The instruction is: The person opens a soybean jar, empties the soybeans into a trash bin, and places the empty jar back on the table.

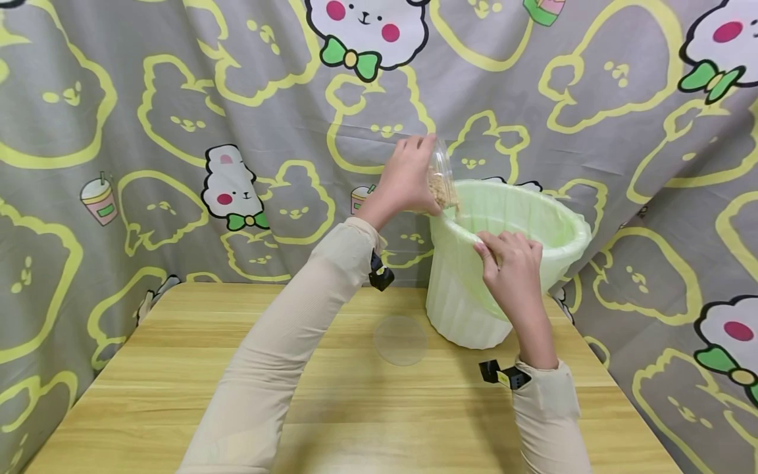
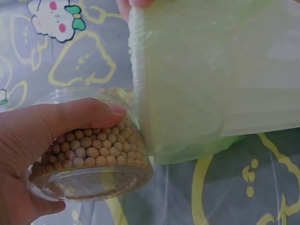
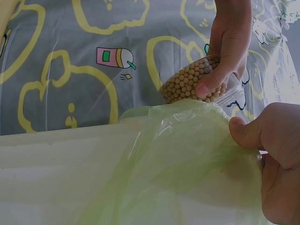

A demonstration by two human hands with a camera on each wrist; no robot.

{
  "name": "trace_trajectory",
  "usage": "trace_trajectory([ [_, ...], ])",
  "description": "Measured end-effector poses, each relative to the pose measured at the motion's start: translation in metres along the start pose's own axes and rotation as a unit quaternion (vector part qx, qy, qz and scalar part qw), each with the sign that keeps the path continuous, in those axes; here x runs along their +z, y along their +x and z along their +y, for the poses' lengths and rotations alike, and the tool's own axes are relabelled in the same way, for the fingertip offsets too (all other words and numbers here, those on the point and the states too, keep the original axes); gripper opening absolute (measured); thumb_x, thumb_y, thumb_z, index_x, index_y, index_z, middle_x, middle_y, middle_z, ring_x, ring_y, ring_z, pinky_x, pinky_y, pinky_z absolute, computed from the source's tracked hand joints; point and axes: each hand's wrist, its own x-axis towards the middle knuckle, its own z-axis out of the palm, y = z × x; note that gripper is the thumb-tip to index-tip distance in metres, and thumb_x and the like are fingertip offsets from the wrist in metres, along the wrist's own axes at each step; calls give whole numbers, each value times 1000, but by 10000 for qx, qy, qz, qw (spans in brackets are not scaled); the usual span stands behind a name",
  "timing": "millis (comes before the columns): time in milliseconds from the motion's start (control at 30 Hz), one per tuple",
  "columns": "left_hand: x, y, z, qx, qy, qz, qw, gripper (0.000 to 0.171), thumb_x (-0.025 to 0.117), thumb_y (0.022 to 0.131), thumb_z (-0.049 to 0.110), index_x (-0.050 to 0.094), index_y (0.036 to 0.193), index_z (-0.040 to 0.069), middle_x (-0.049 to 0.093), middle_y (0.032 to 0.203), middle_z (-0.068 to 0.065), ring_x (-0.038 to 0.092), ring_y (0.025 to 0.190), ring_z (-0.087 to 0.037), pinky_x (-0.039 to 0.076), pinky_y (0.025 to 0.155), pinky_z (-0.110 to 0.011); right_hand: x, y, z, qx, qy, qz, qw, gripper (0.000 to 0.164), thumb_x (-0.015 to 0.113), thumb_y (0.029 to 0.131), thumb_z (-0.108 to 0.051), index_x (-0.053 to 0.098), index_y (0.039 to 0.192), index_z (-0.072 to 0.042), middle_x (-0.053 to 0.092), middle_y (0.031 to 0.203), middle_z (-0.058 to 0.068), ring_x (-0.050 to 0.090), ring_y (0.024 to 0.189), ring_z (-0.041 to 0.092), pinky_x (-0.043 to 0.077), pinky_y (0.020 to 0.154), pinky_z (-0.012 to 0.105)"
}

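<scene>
My left hand grips a clear plastic jar tilted toward the bin, its mouth at the rim. Small round tan balls fill much of the jar and lie along its lower side; some show at its mouth in the head view. White and ribbed, the trash bin is lined with a pale green plastic bag folded over the rim. On the near side, my right hand pinches the lined rim between thumb and fingers. The bin's bottom inside is hidden.
A round clear lid lies flat on the wooden table, left of the bin. Behind and around the table hangs a grey patterned curtain, close behind the bin and the jar.
</scene>
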Motion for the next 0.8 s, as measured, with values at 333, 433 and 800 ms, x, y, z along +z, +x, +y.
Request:
trace_trajectory([
  [333, 3, 0, 2, 63, 241, 73, 9997, 132, 95, 60, 45, 18, 162, 11, 32, 162, -11, 29, 151, -30, 38, 121, -39, -1, -1, -1, 57, -33, -84, 9999, 21, 67, 98, -10, 75, 112, 3, 62, 78, 17, 44, 78, 32, 30, 92, 57],
  [433, 4, 0, 3, 84, 335, 106, 9993, 133, 95, 59, 46, 19, 162, 11, 33, 162, -11, 30, 150, -30, 40, 120, -39, 0, -2, -1, 51, -38, -73, 10000, 20, 67, 98, -10, 75, 111, 3, 62, 77, 17, 44, 78, 32, 30, 92, 57],
  [800, 2, 0, 6, 97, 450, 118, 9989, 136, 97, 56, 48, 19, 162, 14, 33, 161, -11, 30, 149, -29, 44, 117, -40, -1, -1, -2, 38, -78, -42, 10000, 20, 67, 98, -10, 75, 111, 3, 62, 77, 16, 46, 78, 33, 31, 92, 58],
])
